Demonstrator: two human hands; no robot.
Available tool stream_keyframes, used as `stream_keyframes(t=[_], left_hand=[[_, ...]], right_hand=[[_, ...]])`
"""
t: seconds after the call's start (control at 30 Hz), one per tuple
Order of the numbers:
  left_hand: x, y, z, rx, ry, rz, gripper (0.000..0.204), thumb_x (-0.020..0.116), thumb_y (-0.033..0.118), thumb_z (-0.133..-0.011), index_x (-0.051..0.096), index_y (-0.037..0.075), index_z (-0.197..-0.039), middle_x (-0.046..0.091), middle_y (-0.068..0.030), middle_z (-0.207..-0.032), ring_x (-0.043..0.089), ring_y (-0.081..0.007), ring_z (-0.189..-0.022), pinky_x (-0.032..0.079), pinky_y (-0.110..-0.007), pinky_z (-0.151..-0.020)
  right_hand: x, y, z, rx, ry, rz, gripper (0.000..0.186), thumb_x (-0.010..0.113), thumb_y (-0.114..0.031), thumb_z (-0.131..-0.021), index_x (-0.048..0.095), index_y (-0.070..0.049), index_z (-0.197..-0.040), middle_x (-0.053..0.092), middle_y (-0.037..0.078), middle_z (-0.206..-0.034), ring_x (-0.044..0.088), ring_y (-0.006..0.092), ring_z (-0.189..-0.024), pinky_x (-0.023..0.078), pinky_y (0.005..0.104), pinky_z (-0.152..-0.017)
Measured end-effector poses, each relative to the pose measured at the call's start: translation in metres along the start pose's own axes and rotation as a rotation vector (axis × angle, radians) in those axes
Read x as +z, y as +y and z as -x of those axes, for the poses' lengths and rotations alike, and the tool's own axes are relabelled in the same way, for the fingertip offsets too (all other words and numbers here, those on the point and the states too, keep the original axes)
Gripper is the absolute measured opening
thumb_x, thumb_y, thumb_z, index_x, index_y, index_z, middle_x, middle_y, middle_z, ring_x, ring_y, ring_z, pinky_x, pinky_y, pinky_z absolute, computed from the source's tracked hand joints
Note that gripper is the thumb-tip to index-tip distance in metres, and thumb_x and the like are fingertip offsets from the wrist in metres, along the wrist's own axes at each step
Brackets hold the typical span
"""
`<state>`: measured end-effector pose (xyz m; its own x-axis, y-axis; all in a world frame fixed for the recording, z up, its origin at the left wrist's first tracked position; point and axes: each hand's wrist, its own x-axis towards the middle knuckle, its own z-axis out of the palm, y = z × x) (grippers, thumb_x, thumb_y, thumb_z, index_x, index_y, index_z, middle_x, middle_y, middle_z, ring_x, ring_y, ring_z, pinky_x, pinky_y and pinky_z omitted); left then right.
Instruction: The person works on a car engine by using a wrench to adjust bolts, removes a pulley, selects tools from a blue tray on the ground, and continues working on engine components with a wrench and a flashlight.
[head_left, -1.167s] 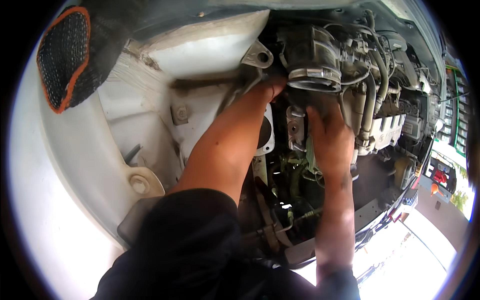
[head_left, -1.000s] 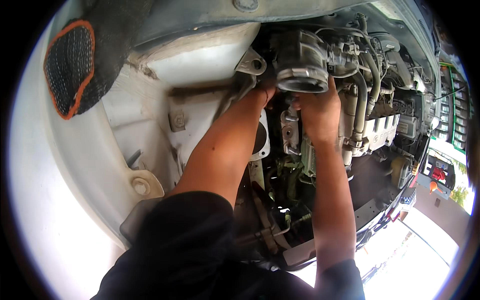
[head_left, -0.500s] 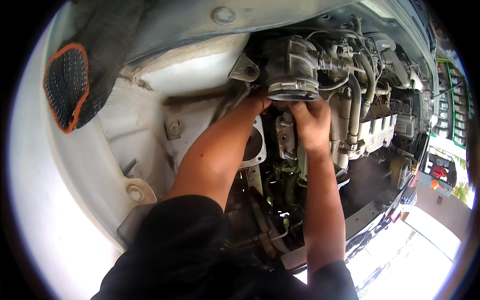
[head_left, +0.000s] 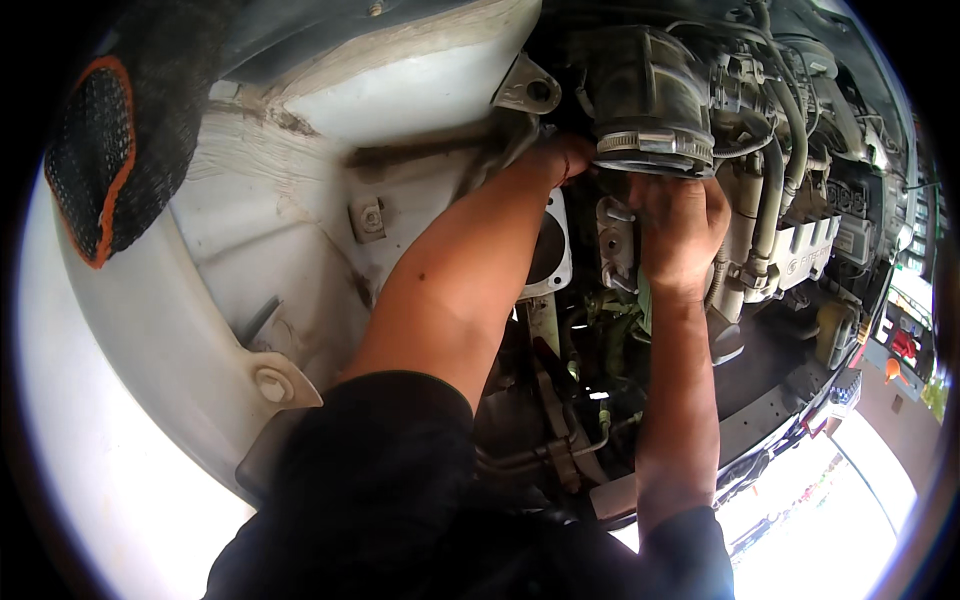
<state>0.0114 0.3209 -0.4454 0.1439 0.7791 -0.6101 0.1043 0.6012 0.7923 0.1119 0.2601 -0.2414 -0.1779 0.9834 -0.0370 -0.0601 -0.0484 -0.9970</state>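
Observation:
A wide black air intake hose point(head_left: 650, 85) ends in a downward-facing opening, with a metal worm-drive clamp point(head_left: 655, 142) around it. My left hand point(head_left: 568, 160) reaches in at the left of that end; its fingers are hidden behind the hose. Just below the hose's rim is my right hand point(head_left: 685, 225), its fingers curled upward against the underside. Whatever those fingers grip is out of sight. A dirty metal bracket point(head_left: 614, 240) lies between my wrists. Beside my left forearm, a pale flange plate point(head_left: 562, 270) with a large round opening is partly covered.
A white inner fender panel point(head_left: 290, 220) rises on the left, with a bolted tab point(head_left: 368, 217) on it. A dark glove-like fabric piece with orange edging point(head_left: 105, 165) hangs at the upper left. Engine hoses point(head_left: 768, 215) and a ribbed cover point(head_left: 805, 250) crowd the right.
The view has shifted, so the engine bay sits further right and the hose slightly higher. Both hands stay at the hose's lower end; my right fingers look more curled beneath it.

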Motion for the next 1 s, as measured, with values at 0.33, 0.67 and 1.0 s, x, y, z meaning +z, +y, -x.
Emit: stream_keyframes(t=[0.33,0.67,1.0], left_hand=[[0.004,0.005,-0.003,0.038,0.027,-0.058,0.040,0.043,0.033,-0.097,0.068,0.006,-0.113,0.066,-0.0149,-0.114,0.056,-0.0288,-0.104,0.043,-0.041,-0.088],[-0.004,0.018,0.004,-0.030,0.038,-0.279,0.041,0.043,0.033,-0.097,0.070,0.005,-0.111,0.066,-0.0156,-0.116,0.058,-0.0300,-0.109,0.044,-0.042,-0.093],[-0.002,0.081,0.126,-0.055,-0.043,-0.900,0.042,0.042,0.033,-0.097,0.071,0.005,-0.110,0.066,-0.0164,-0.118,0.059,-0.0312,-0.114,0.045,-0.042,-0.097]], right_hand=[[-0.010,-0.001,-0.002,-0.198,-0.090,0.486,0.023,0.054,-0.022,-0.094,0.058,0.000,-0.095,0.061,0.008,-0.078,0.057,0.0189,-0.069,0.047,0.0308,-0.068],[-0.002,-0.057,-0.017,0.103,-0.419,1.306,0.041,0.058,-0.038,-0.091,0.059,-0.001,-0.108,0.068,0.025,-0.096,0.063,0.0433,-0.095,0.049,0.0501,-0.082],[-0.041,-0.131,0.066,-0.041,-0.460,0.835,0.026,0.067,-0.021,-0.088,0.062,-0.007,-0.109,0.069,0.017,-0.090,0.066,0.0337,-0.078,0.050,0.0389,-0.068]])
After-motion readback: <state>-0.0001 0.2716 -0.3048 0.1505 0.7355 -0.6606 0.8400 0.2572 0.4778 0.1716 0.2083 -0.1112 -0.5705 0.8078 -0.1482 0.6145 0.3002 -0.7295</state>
